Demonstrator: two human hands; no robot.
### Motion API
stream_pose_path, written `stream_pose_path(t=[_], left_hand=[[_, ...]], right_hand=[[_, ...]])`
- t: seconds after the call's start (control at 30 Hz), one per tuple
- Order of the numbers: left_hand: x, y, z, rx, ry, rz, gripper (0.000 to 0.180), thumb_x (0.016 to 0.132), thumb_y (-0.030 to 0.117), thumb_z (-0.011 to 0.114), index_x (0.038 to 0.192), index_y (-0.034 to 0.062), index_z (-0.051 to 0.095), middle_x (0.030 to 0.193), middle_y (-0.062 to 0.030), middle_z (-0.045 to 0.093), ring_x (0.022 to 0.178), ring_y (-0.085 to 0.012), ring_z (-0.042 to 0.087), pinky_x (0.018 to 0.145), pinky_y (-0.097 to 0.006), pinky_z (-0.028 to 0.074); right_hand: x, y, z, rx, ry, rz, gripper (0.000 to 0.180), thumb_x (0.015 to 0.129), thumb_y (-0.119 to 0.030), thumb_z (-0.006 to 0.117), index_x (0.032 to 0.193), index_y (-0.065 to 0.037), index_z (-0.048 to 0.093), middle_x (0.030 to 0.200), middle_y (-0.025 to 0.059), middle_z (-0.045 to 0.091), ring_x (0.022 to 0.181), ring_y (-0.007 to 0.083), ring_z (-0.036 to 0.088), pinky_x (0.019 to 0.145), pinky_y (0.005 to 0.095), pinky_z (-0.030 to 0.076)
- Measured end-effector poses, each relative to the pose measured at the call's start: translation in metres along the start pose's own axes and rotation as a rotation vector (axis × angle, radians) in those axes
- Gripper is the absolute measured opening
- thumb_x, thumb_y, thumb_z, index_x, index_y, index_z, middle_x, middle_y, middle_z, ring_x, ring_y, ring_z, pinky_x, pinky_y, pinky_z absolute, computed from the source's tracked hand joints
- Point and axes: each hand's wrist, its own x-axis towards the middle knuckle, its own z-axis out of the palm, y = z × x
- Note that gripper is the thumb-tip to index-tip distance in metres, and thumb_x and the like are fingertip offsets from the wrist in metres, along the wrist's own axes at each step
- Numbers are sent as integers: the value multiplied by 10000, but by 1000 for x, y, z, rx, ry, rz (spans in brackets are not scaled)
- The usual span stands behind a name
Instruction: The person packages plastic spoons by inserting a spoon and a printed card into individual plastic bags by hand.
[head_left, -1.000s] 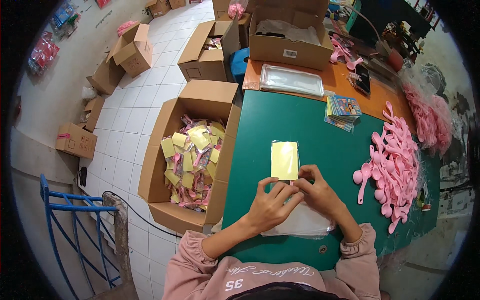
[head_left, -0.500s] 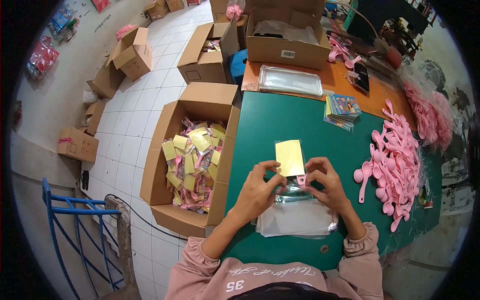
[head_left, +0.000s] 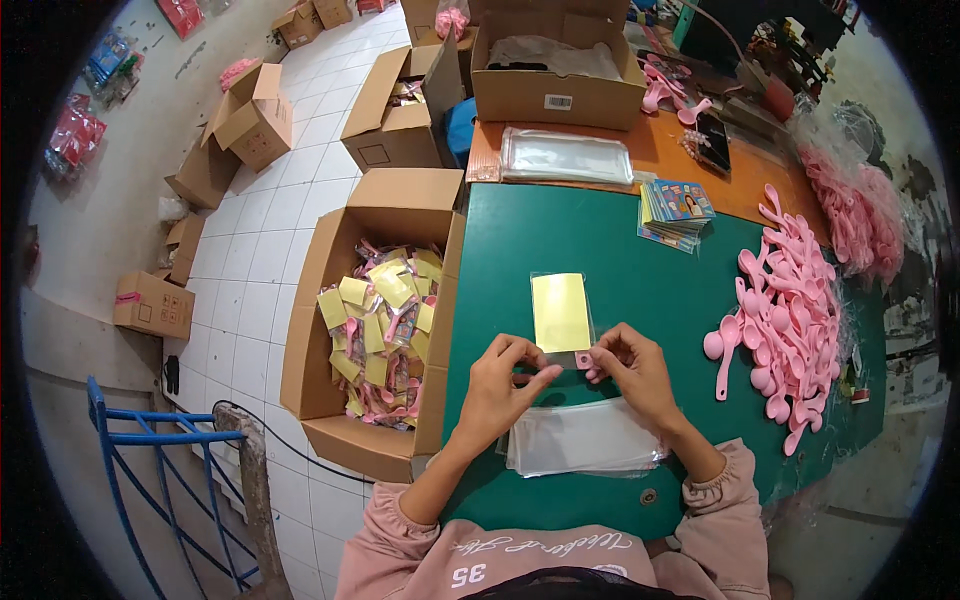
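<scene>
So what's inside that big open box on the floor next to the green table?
The open box holds a heap of small packets with yellow cards and pink pieces inside. Only the top layer shows; whatever lies deeper or at the bottom is covered.

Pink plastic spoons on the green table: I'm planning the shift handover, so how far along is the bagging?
Done: the open cardboard box beside the table holds a heap of packets with yellow cards. In hand: the left hand and right hand pinch the lower end of a clear sleeve with a yellow card. Left: a large pile of loose pink plastic spoons and a stack of empty clear sleeves.
</scene>
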Motion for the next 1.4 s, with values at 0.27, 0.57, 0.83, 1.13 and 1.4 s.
stream_pose_path(t=[0.27,0.57,0.83,1.13,1.4], left_hand=[[1,-10,4,-169,17,-86,224,790,89,638,938,-12,504,815,-61,548,737,-95,572,580,-235,526],[-4,-8,-6,-211,-102,-90,251,833,85,570,1069,27,509,961,-65,556,741,-68,513,559,-189,438],[-25,-7,-118,-65,165,-205,356,819,96,558,1161,19,492,1074,-98,526,912,-155,508,816,-304,429],[-4,31,-30,424,-115,248,338,770,174,627,1039,6,511,1060,-161,479,952,-324,517,799,-378,433],[-2,10,64,372,-369,545,196,743,162,632,848,34,527,926,-134,486,800,-291,520,667,-384,433]], right_hand=[[2,-1,4,86,101,33,164,803,-24,604,839,6,447,708,94,597,571,116,596,475,215,477],[-1,-1,-6,-20,27,-35,119,818,-65,598,894,0,534,705,65,596,576,103,593,492,207,469],[-64,-27,-102,-969,487,-152,215,777,-95,608,953,4,534,893,112,557,793,212,556,694,313,444],[-86,19,-118,-998,601,-38,248,761,-60,545,994,12,503,769,126,503,641,250,493,618,357,405],[-91,14,-110,-1124,579,-257,134,755,-41,516,870,15,473,737,120,460,635,246,459,608,341,389]])
